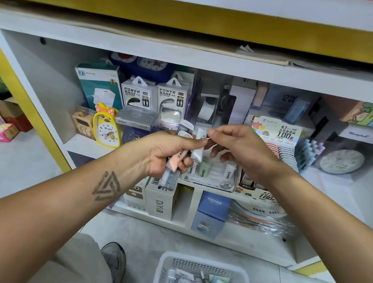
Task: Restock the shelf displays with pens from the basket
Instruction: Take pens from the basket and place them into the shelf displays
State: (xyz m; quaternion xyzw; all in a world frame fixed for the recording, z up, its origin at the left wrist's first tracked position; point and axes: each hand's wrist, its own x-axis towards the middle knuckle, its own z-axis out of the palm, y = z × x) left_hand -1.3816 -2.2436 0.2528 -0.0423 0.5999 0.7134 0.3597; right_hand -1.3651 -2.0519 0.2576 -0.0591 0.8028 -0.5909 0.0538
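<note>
Frame centre: left hand (169, 153) grips a bunch of pens (175, 162); right hand (236, 144) pinches one white pen (200, 142). Basket (163, 270) bottom centre.

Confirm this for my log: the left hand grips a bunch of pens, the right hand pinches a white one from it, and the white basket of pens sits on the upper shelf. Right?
Not quite. The head view shows the white basket on the floor below the shelves, not on the upper shelf. The rest holds: the left hand grips a bunch of pens, and the right hand pinches a white one from it.
</note>
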